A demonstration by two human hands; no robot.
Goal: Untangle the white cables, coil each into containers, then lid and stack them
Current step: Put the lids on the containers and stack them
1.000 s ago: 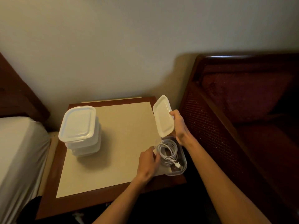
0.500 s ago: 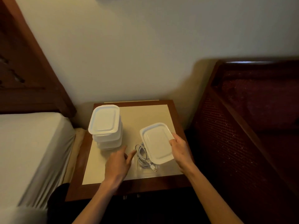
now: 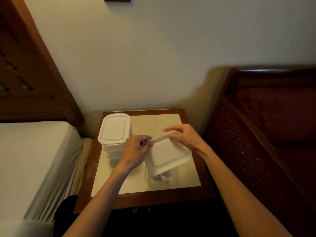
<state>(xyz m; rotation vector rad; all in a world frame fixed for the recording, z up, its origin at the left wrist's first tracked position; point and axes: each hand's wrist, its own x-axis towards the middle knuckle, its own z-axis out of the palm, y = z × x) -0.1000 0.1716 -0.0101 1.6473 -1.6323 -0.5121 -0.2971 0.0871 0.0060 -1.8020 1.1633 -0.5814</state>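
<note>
A white lid [image 3: 168, 153] lies tilted over a clear container [image 3: 159, 181] near the front of the small table [image 3: 181, 195]. A coiled white cable [image 3: 162, 177] with its plug shows under the lid's near edge. My left hand [image 3: 135, 151] pinches the lid's far left corner. My right hand [image 3: 185, 136] grips the lid's far right edge. A stack of lidded white containers [image 3: 114, 132] stands at the table's back left.
A bed with a white sheet [image 3: 34, 161] lies to the left, with a dark wooden headboard [image 3: 30, 77] behind it. A dark red chair with a woven side [image 3: 253, 134] stands to the right. The wall is close behind the table.
The lid has come down from the right hand's raised hold onto the open container. My left hand has moved from the table to the lid's left corner. The view has shifted.
</note>
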